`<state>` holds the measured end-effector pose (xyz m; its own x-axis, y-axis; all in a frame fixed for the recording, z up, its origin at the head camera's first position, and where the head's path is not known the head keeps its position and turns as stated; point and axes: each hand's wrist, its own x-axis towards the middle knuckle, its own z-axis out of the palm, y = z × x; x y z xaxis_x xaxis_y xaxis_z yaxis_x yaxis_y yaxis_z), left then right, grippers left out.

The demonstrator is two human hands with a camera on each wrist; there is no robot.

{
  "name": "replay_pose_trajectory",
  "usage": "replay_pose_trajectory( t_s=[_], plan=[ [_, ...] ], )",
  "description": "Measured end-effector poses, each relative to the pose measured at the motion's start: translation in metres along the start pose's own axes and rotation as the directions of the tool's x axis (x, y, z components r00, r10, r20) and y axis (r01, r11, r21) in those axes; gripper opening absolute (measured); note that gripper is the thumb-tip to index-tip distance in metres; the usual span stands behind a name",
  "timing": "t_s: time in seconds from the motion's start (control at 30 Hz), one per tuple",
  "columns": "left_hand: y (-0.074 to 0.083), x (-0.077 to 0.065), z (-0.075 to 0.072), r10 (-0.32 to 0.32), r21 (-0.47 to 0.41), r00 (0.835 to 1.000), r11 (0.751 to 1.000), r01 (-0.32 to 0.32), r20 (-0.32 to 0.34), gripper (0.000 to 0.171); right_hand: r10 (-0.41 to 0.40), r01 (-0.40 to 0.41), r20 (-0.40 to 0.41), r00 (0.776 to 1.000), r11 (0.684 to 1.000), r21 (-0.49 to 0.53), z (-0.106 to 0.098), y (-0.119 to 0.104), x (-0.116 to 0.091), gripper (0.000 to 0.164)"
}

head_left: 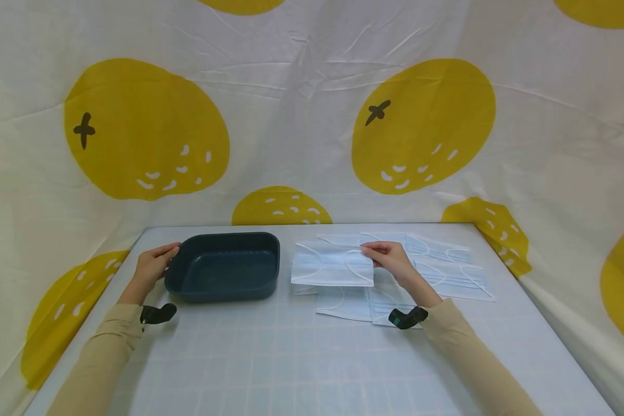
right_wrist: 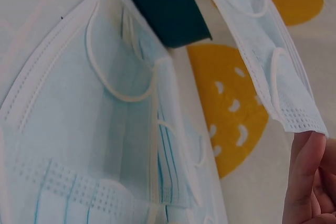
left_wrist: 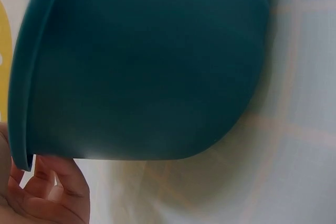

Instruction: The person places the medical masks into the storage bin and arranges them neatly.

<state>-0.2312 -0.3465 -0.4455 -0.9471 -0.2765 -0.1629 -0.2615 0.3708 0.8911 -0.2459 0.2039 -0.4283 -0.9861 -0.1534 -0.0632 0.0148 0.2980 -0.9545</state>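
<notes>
Long beige sleeves (head_left: 97,355) end beside small, curved black wrist cameras (head_left: 158,314).

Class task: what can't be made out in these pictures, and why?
Head view: how many masks lie on the table; they overlap, and the held mask covers some.
Left wrist view: the far end of the tub, cut off by the top edge.
Left wrist view: part of the left hand, cut off by the left edge.
Right wrist view: part of the right hand, cut off by the frame's edges.
</notes>
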Motion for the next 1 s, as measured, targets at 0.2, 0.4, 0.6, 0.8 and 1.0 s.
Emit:
replay_pose_trajectory(
  t_s=[0.2,0.4,0.6,0.8,1.0],
  plan=[
    [0.003,-0.002,0.000,-0.005,-0.022,1.000,1.000,0.005,-0.006,0.059,0.011,-0.011,-0.003,1.000,1.000,0.028,0.017,-0.007,0.003,0.039],
    [0.004,-0.002,0.001,-0.021,-0.012,1.000,1.000,0.020,-0.023,0.057,0.028,-0.028,0.002,1.000,0.999,0.041,0.034,-0.014,0.011,0.038],
    [0.005,-0.001,0.002,-0.019,0.001,1.000,1.000,0.019,-0.023,0.055,0.054,-0.055,0.023,0.998,0.997,0.054,0.050,-0.037,0.009,0.036],
    [0.005,-0.002,0.001,-0.019,-0.015,1.000,1.000,0.019,-0.025,0.055,0.071,-0.074,0.043,0.997,0.994,0.079,0.063,-0.031,0.026,0.036],
    [0.005,-0.001,0.003,-0.006,-0.010,0.999,1.000,0.005,-0.047,0.055,0.048,-0.054,0.055,0.997,0.993,0.106,0.075,-0.031,0.034,0.037]
  ],
)
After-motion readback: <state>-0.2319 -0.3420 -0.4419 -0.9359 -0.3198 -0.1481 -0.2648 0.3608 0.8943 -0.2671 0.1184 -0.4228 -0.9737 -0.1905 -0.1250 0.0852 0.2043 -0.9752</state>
